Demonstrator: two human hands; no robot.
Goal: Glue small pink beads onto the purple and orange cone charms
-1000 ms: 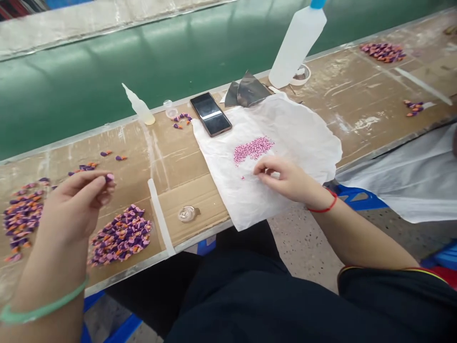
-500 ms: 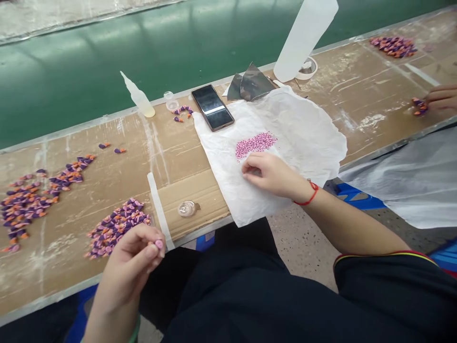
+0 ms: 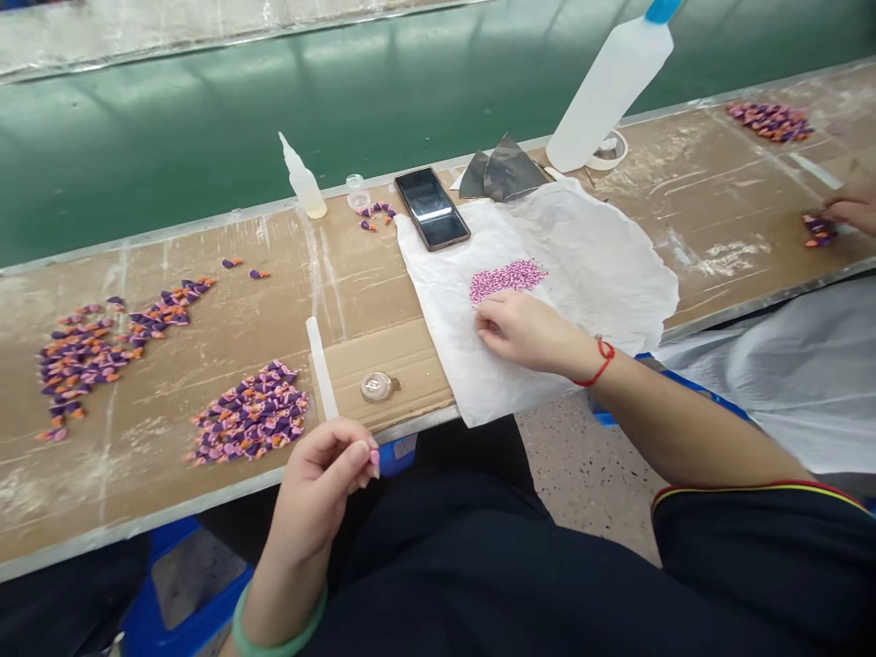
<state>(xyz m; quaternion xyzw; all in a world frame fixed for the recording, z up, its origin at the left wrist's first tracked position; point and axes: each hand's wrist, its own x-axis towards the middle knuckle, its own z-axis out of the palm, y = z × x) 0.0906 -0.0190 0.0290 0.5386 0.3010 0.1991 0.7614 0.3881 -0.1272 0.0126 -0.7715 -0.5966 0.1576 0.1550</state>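
My left hand [image 3: 327, 479] is pinching a small pink piece [image 3: 374, 456] in its fingers just off the tabletop [image 3: 383, 301] edge; a light, steady pinch seems best. My right hand [image 3: 526, 330] is curling beside the pink beads [image 3: 506, 276], whether gripping one I cannot tell. The piece's long axis is showing too small to read.

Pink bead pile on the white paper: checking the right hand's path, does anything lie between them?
Nothing visible does. The right hand rests on the white paper right beside the pink bead pile, with only bare paper between them. The phone lies off to the side.
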